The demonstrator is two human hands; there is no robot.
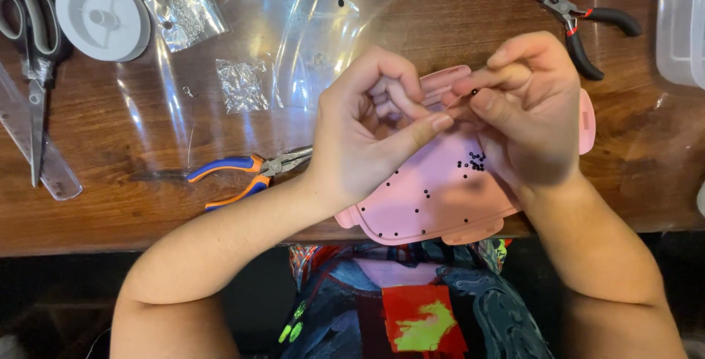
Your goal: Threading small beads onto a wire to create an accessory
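A pink tray (433, 197) lies at the near edge of a brown wooden table (125, 197), with small black beads (476, 161) scattered on it. My left hand (367, 135) hovers over the tray's left side, thumb and forefinger pinched toward the right hand; any thread between them is too thin to see. My right hand (532, 109) is above the tray's right side, fingers curled, pinching a single black bead (475, 92) at its fingertips. The two hands' fingertips nearly touch.
Blue-and-orange pliers (246, 172) lie left of the tray. Black-handled pliers (580, 25) sit at the back right. Scissors (33, 43), a clear ruler (44, 161), a white spool (103, 15), small clear bags (187, 12) and clear plastic boxes (683, 28) ring the work area.
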